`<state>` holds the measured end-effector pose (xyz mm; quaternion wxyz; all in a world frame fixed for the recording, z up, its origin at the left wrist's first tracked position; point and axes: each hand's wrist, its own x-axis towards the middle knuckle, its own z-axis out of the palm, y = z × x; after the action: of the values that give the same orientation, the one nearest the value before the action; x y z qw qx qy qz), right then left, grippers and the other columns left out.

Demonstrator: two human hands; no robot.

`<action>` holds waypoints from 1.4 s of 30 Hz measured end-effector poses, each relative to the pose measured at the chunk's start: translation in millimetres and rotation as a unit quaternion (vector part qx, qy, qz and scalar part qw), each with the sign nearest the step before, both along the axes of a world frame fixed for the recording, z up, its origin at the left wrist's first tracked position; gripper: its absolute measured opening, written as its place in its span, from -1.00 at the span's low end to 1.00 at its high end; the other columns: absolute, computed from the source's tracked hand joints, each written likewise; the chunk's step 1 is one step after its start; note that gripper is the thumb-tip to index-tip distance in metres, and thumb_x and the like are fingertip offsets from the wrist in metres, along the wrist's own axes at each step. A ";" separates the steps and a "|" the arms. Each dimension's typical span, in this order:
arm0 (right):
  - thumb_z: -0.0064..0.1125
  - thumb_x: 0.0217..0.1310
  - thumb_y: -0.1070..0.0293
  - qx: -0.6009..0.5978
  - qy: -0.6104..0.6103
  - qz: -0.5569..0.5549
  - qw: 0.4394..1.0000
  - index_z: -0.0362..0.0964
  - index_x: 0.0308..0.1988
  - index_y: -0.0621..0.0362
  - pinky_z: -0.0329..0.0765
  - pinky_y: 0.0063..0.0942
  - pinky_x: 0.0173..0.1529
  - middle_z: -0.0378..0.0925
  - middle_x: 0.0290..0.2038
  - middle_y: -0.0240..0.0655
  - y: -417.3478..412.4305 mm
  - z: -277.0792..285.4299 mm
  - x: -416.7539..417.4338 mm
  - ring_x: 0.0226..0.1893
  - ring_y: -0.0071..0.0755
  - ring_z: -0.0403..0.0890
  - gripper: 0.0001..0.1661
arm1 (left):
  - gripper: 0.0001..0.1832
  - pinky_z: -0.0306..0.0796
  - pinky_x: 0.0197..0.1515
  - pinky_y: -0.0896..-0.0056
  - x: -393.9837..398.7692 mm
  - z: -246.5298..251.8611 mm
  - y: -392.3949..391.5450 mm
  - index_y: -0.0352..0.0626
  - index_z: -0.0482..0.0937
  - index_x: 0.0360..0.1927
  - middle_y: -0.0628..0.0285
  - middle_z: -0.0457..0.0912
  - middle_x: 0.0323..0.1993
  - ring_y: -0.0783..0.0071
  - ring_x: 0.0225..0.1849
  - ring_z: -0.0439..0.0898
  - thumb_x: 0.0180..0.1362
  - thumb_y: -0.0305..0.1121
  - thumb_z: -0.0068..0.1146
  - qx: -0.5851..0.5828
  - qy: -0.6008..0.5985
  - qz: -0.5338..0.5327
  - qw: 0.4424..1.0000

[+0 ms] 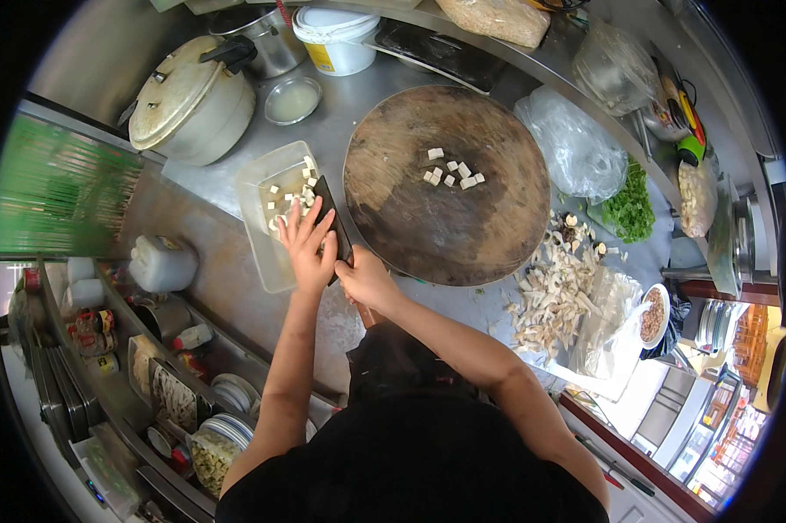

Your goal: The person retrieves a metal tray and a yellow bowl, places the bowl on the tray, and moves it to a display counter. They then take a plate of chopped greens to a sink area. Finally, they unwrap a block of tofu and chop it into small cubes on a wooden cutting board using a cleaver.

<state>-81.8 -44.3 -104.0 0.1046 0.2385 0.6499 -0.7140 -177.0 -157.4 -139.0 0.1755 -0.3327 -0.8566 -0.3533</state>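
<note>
My right hand (369, 280) grips a cleaver (327, 199) by its handle, with the dark blade tilted at the edge of a clear plastic container (250, 245). Over that container my left hand (309, 252) is spread flat against the blade side, fingers apart. White tofu cubes (307, 182) lie inside the container and along the blade; my fingers hide some of them. Right of the blade is a round wooden chopping board (432, 229). Several more tofu cubes (465, 170) are scattered near the board's middle.
Beyond the container stand a pressure cooker (193, 104), a small bowl of cloudy liquid (293, 101) and a white bucket (341, 42). Sliced mushrooms (556, 281), leafy greens (631, 202) and a plastic bag (573, 144) lie right of the board. Shelves with plates (226, 428) are at lower left.
</note>
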 end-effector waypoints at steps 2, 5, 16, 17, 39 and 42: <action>0.06 0.32 0.29 0.027 -0.032 0.016 0.999 0.32 -0.25 0.36 0.52 -0.30 -0.54 0.52 -0.57 -0.17 3.4 11.7 -2.4 -0.67 -0.27 0.60 -0.71 | -0.60 -0.19 0.52 -0.14 -13.0 -11.6 -2.3 -0.09 0.62 0.15 0.29 0.58 0.24 0.14 0.43 0.32 0.23 -0.43 0.08 -0.039 -0.026 0.001 0.999; 0.09 0.31 0.30 0.013 -0.010 0.002 1.000 0.33 -0.27 0.33 0.52 -0.31 -0.54 0.52 -0.57 -0.18 21.6 14.6 11.9 -0.66 -0.28 0.61 -0.73 | -0.60 -0.13 0.52 -0.10 -45.9 -35.1 -3.5 -0.10 0.59 0.17 0.24 0.58 0.23 0.18 0.41 0.35 0.25 -0.39 0.10 -0.073 -0.026 0.049 0.996; 0.13 0.44 0.30 -0.013 0.068 -0.295 0.953 0.31 -0.33 0.16 0.35 -0.51 -0.61 0.41 -0.63 -0.41 129.2 -10.5 125.9 -0.73 -0.59 0.37 -0.75 | -0.61 0.24 0.37 0.12 -39.8 -21.5 156.8 -0.22 0.55 0.14 0.01 0.53 0.22 -0.02 0.29 0.42 0.22 -0.47 0.17 0.114 -0.098 -0.121 0.981; 0.13 0.44 0.30 -0.019 0.067 -0.329 0.942 0.31 -0.33 0.15 0.35 -0.52 -0.61 0.40 -0.63 -0.42 137.7 -19.4 132.9 -0.73 -0.58 0.37 -0.75 | -0.60 0.25 0.36 0.12 -30.1 -16.9 180.1 -0.22 0.55 0.14 -0.02 0.52 0.22 -0.04 0.29 0.41 0.21 -0.46 0.19 0.128 -0.110 -0.114 0.979; 0.28 0.29 0.22 0.038 -0.010 -0.134 0.990 0.44 -0.23 0.29 0.38 -0.46 -0.59 0.48 -0.64 -0.34 107.0 -15.6 115.3 -0.72 -0.56 0.45 -0.67 | -0.81 0.34 0.19 0.20 48.7 -15.3 172.0 -0.19 0.64 -0.17 0.10 0.59 -0.06 0.13 0.09 0.50 0.11 -0.52 0.29 0.192 -0.133 -0.003 0.972; 0.28 0.28 0.19 0.059 0.004 -0.061 0.996 0.45 -0.20 0.28 0.44 -0.42 -0.54 0.47 -0.64 -0.28 79.8 9.0 95.4 -0.68 -0.51 0.50 -0.65 | -0.83 0.33 0.17 0.21 19.0 -14.2 115.5 -0.21 0.61 -0.15 0.11 0.58 -0.08 0.16 0.05 0.49 0.16 -0.51 0.25 0.232 -0.064 0.049 0.969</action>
<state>13.6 35.6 -94.9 0.0438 0.2809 0.6752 -0.6807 -158.1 -41.9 -153.2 0.2102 -0.2170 -0.7761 -0.5535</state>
